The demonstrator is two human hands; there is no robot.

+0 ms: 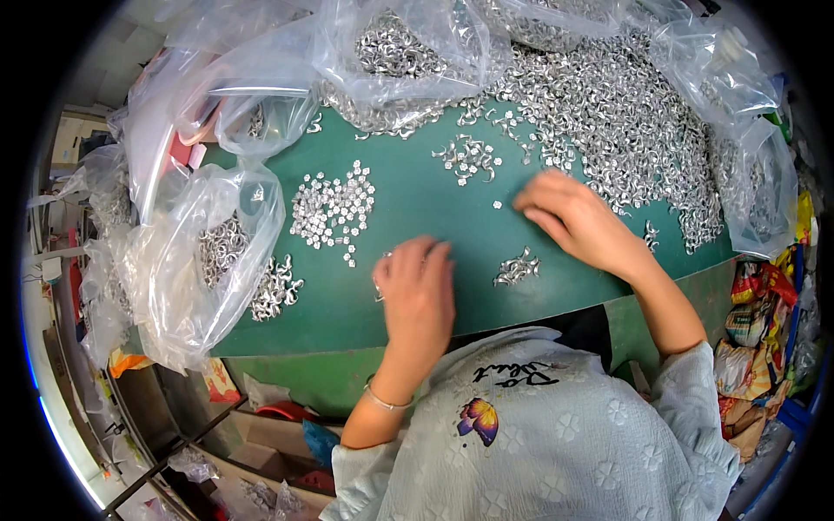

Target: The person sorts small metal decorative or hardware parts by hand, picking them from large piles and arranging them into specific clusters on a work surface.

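My left hand hovers low over the green tabletop, fingers bent and smeared by motion. Small silvery bits show at its fingertips, too blurred to name. Up and to its left lies a loose pile of small silver flower-shaped metal pieces. My right hand is closed, its fingers curled and pointing left; what they hold, if anything, is hidden. One single flower-shaped piece rests just left of those fingertips. Below it sits a small heap of curved silver metal pieces, and above it a larger cluster.
A big spread of curved silver pieces covers the table's far right. Clear plastic bags with more pieces line the left and far sides. Another small heap lies beside the left bag. Open drawers sit below the table's near edge.
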